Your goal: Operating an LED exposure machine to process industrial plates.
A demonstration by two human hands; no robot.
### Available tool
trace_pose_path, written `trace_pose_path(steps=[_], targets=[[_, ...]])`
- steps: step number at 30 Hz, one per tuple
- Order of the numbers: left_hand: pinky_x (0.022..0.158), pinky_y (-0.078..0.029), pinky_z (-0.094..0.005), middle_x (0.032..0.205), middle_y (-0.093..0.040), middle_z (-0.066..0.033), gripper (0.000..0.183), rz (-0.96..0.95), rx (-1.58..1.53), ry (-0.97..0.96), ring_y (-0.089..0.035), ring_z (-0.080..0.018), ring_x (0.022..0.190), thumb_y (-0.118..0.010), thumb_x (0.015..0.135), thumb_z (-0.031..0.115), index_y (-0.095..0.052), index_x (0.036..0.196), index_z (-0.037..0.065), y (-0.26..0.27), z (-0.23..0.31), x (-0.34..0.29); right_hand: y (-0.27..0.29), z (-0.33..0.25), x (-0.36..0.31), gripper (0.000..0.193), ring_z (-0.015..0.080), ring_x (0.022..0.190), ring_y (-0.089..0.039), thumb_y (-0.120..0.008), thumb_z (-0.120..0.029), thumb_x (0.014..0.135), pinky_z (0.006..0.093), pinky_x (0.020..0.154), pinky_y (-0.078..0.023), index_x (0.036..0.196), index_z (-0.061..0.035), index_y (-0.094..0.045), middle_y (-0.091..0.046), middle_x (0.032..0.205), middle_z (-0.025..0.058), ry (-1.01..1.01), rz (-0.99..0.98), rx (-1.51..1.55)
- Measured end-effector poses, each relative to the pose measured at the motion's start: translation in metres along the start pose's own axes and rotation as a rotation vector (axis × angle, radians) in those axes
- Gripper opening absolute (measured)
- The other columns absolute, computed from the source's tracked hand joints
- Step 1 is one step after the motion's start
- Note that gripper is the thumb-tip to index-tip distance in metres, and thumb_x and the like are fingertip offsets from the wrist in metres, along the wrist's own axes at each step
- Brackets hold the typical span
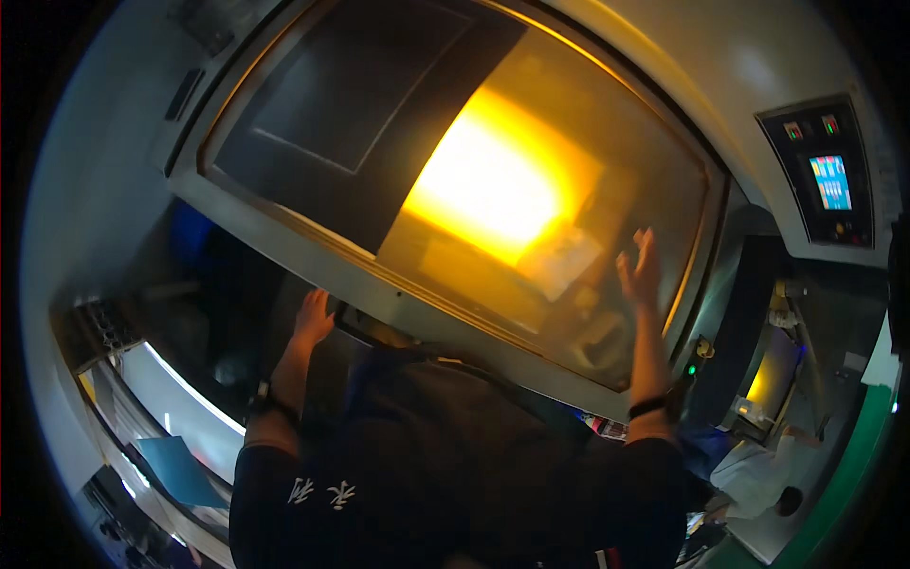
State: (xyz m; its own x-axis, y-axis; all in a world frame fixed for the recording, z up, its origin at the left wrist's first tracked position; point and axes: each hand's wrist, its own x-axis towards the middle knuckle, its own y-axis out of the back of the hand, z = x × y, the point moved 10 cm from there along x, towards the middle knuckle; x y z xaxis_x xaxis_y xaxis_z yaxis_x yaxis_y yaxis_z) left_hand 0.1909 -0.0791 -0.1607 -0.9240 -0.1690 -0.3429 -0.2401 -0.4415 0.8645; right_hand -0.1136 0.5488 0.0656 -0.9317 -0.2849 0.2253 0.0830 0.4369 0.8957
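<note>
The big grey metal machine door with a dark glass window glowing yellow (pixel 493 190) tilts above both hands, its bottom edge under the left hand (pixel 313 318), its glass touching the right hand (pixel 642 270).

The left hand (pixel 313 318) grips the lower frame edge of a large machine window (pixel 455 180), and its fingertips curl out of sight behind that edge. The right hand (pixel 641 270) lies flat on the glass; its outline is soft and blurred, so single fingers are hard to separate. A bright yellow glare (pixel 493 185) washes out whatever sits behind the pane. The person's dark-sleeved forearms and shirt (pixel 445 474) run off the lower edge. Icons on the small control screen (pixel 831 182) are too small to make out. A figure in white (pixel 763 474) at lower right is partly cut off and indistinct
</note>
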Motion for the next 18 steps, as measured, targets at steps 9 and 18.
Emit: trace_pose_path(steps=[9, 18], targets=[[0.107, -0.039, -0.0466, 0.125, -0.061, -0.0157, 0.041, -0.223, 0.084, -0.259, -0.051, -0.0369, 0.123, -0.066, 0.084, 0.025, -0.062, 0.120, 0.006, -0.112, 0.063, 0.100, -0.075, -0.170, -0.254, 0.070, 0.0424, 0.143, -0.026, -0.054, -0.046, 0.096, 0.0534, 0.116, -0.022, 0.146, -0.0002, -0.035, -0.028, 0.153, 0.0278, -0.524, -0.221, -0.130], [0.106, -0.039, -0.0467, 0.122, -0.062, -0.0148, 0.039, -0.276, -0.010, -0.276, -0.052, -0.0368, 0.122, -0.066, 0.084, 0.025, -0.064, 0.117, 0.006, -0.199, 0.060, 0.080, -0.122, -0.312, -0.428, 0.074, 0.0438, 0.144, -0.022, -0.064, -0.026, 0.090, 0.0508, 0.117, -0.020, 0.147, 0.0044, -0.029, -0.024, 0.154, 0.0300, -0.881, -0.452, 0.118]])
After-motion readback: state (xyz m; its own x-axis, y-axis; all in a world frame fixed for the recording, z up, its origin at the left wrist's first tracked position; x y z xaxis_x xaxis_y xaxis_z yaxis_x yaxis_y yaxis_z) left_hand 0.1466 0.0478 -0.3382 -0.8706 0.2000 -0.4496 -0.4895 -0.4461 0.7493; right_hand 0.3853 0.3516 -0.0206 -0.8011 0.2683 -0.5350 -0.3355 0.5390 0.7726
